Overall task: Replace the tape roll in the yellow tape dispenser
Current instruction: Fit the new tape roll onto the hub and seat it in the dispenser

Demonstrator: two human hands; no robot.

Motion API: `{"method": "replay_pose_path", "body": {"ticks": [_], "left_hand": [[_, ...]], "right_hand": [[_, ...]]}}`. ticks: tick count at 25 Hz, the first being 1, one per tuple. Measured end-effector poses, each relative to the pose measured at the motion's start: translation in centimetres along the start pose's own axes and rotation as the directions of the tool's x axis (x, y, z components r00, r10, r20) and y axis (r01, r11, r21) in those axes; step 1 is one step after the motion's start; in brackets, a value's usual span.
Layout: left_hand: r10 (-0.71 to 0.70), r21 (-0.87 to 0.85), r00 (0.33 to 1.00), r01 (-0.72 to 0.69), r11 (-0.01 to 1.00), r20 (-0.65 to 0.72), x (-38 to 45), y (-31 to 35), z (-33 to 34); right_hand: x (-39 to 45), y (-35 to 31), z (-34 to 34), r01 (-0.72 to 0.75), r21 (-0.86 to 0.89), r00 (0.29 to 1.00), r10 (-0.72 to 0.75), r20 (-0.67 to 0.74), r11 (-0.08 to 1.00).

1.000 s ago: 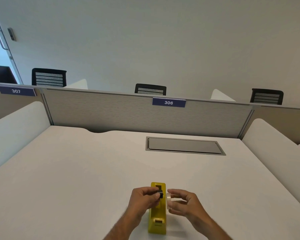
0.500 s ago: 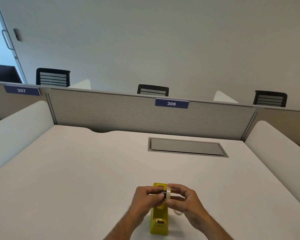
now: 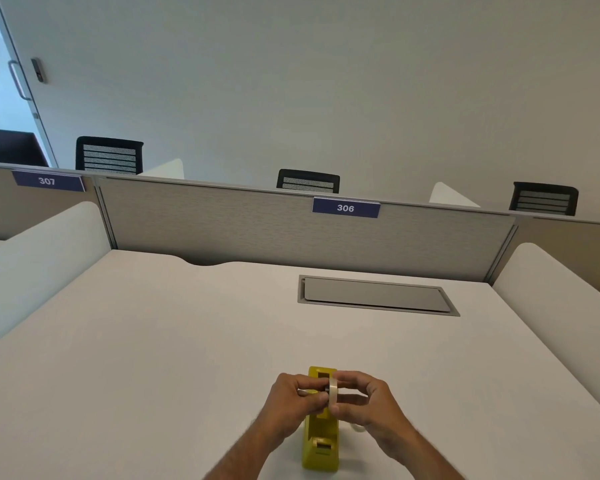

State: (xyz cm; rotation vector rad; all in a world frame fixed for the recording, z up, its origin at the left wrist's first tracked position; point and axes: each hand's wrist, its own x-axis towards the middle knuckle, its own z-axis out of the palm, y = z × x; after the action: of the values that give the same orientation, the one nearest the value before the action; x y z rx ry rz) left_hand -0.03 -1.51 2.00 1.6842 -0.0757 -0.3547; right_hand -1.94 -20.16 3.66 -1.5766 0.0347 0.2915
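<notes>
We see the tape dispenser (image 3: 321, 441) standing on the desk (image 3: 153, 341) near its front edge. Above the dispenser, our left hand (image 3: 297, 398) and right hand (image 3: 364, 400) meet around the tape roll (image 3: 332, 396). Behind the dispenser, a cable hatch (image 3: 374, 295) sits in the desk before the partition (image 3: 257, 226).

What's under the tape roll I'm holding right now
The yellow tape dispenser stands on the desk directly below the tape roll. Its empty cradle slot shows partly; your left hand and right hand cover the rest.
</notes>
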Motion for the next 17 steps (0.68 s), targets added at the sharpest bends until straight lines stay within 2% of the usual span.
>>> {"method": "replay_pose_path", "body": {"ticks": [6,9,13,17], "left_hand": [[0.013,0.091,1.0,-0.013,0.996,0.003,0.1,-0.4,0.0],[0.022,0.126,0.997,-0.013,0.992,-0.071,0.5,-0.9,-0.4],[0.038,0.369,0.989,0.018,0.929,-0.142,0.6,-1.5,-1.1],[-0.001,0.55,0.999,0.022,0.835,-0.038,0.8,-2.2,-1.6]], "right_hand": [[0.5,-0.5,0.3,-0.002,-0.255,0.999,-0.007,-0.035,0.967],[0.9,-0.5,0.3,0.039,-0.41,0.994,-0.078,-0.078,0.911],[1.4,-0.6,0.5,0.061,-0.545,0.99,-0.12,-0.074,0.836],[2.1,-0.6,1.0,0.072,-0.614,0.989,-0.136,-0.059,0.786]]}}
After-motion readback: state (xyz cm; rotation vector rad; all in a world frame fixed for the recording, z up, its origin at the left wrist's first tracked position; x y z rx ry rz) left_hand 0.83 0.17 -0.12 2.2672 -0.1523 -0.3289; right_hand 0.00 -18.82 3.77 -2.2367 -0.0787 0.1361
